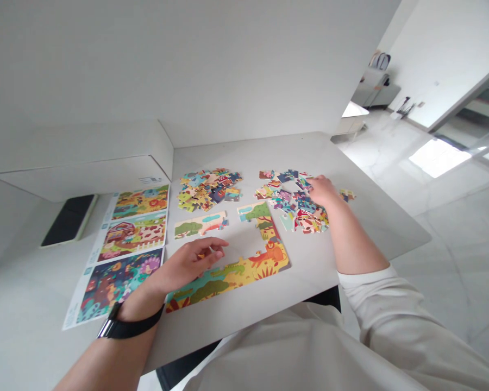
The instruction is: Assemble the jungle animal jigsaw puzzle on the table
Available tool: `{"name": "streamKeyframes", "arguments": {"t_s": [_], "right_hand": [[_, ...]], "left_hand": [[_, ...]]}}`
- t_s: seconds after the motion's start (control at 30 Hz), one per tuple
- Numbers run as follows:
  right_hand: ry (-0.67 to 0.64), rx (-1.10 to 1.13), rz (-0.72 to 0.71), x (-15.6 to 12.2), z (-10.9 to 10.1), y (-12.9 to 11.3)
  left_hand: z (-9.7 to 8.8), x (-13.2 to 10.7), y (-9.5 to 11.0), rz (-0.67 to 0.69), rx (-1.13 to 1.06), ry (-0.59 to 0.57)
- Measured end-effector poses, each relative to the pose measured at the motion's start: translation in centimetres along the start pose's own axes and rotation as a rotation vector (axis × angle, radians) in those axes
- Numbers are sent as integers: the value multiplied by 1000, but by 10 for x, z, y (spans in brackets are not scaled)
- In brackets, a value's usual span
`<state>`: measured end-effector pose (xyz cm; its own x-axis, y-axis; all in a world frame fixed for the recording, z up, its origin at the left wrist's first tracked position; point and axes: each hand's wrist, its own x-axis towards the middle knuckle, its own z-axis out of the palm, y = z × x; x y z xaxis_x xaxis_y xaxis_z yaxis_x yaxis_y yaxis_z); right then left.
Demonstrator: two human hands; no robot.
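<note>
My left hand (198,258) hovers over the lower left of a partly joined jigsaw puzzle (232,274), its fingers loosely bent and the thumb apart from them. No piece shows clearly in it. The joined pieces make up a bottom edge and a right side, with a lion, a crocodile and trees. Above the left hand lies a separate joined strip of pieces (199,224). My right hand (324,191) reaches into the right-hand pile of loose puzzle pieces (287,201), index finger stretched onto them. Its other fingertips are partly hidden.
A second pile of loose pieces (207,187) lies at the back middle. On the left are a picture sheet (106,233) with three scenes, a phone (69,220) and a white box (85,157). One small group of pieces (348,194) sits right of my right hand.
</note>
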<state>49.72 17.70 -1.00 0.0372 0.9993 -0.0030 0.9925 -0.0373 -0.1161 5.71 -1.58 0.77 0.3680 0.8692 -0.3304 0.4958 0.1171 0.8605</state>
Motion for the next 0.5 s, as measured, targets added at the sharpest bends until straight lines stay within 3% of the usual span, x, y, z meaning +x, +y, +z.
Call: {"name": "streamKeyframes", "arguments": {"t_s": [0.13, 0.3, 0.4, 0.5], "right_hand": [[44, 68, -126, -4, -4, -8], [-24, 101, -291, -11, 4, -36], [-28, 104, -278, -11, 8, -42], [19, 78, -154, -8, 10, -39]], "left_hand": [[0, -1, 3, 8, 20, 3], [1, 0, 3, 9, 34, 2], [0, 1, 3, 6, 25, 0], [1, 0, 4, 1, 6, 4]]}}
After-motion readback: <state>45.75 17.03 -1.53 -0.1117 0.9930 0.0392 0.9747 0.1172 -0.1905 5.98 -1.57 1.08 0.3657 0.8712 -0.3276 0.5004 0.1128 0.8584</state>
